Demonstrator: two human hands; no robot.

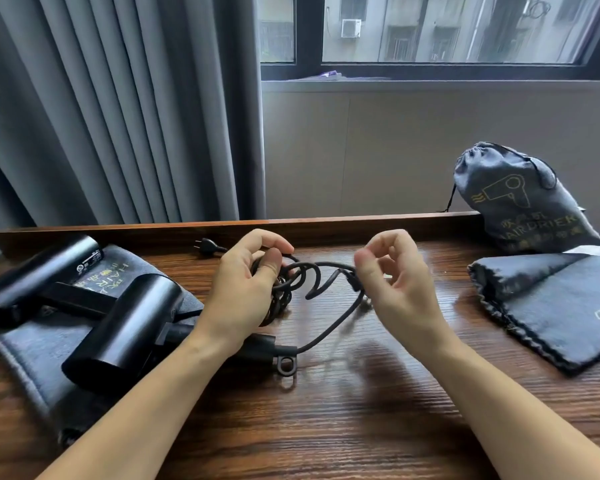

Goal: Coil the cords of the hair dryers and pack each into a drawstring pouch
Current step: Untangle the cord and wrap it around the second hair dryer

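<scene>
Curled round a bundle of black rubber power cord (pixel 284 282), the left hand (pixel 246 289) grips several finished loops, thumb pressed over the top. Just to its right, the right hand (pixel 392 282) pinches the same cord between thumb and forefinger, its other fingers loosely bent; a slack loop hangs between the two hands. Blur hides the exact pinch point.

From there the cord runs down to the handle of the nearer black cylindrical hair dryer (pixel 125 327), which lies on a flat grey fabric drawstring pouch (pixel 32 344) at the left of the dark wooden table (pixel 326 427). A second black hair dryer (pixel 39 271) lies beyond it, its far end cut off by the frame edge. A black two-pin plug (pixel 208 247) rests near the table's raised back edge.

At the right, a filled grey pouch printed with a gold dryer emblem (pixel 520 202) stands against the wall, and a flat grey pouch (pixel 551 306) lies before it, partly cut off. Bare tabletop lies in front of the hands.
</scene>
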